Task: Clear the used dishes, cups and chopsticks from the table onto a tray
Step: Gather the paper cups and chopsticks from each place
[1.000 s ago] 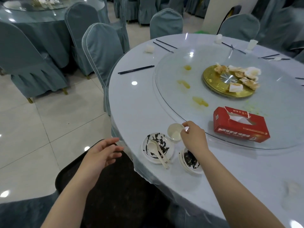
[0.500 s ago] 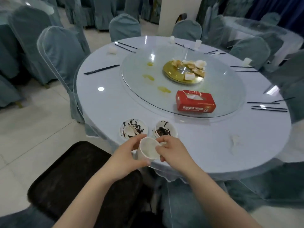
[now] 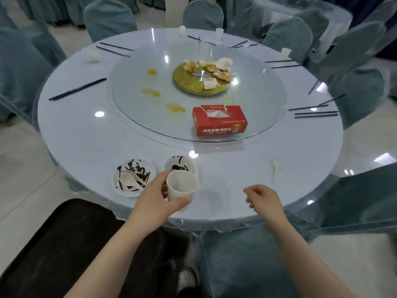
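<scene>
At six o'clock on the table (image 3: 86,136), just over its near edge, the left hand (image 3: 154,201) wraps thumb and fingers round a white paper cup (image 3: 181,189); the cup looks empty, so light, thin-walled and easily crushed; a loose grip mid-wall suits it; the right hand (image 3: 263,201) hovers at five o'clock, loosely curled, holding nothing; the dark tray (image 3: 64,244) waits at seven o'clock; the sauce-smeared plate (image 3: 134,177) with its spoon (image 3: 131,179) probably handles stiff, slippery and breakable.
</scene>
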A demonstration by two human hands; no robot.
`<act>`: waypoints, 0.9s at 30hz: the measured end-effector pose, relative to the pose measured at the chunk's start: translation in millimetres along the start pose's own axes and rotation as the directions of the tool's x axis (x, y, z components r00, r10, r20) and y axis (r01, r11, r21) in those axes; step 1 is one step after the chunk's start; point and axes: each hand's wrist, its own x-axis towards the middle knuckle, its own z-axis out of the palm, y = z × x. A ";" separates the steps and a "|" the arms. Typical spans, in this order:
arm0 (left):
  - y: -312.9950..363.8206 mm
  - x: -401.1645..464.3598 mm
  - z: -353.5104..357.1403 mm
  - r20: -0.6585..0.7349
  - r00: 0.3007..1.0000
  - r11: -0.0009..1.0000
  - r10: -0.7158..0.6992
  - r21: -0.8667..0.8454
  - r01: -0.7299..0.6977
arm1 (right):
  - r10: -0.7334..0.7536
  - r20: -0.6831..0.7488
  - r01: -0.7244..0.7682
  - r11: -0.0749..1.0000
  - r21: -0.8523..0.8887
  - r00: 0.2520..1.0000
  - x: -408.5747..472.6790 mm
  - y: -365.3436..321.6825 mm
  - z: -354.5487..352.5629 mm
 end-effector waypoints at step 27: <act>-34.6 38.2 -22.2 -0.195 0.958 0.976 -0.211 -0.105 0.193 | -0.181 -0.145 0.152 0.969 -0.193 0.973 76.1 18.5 22.6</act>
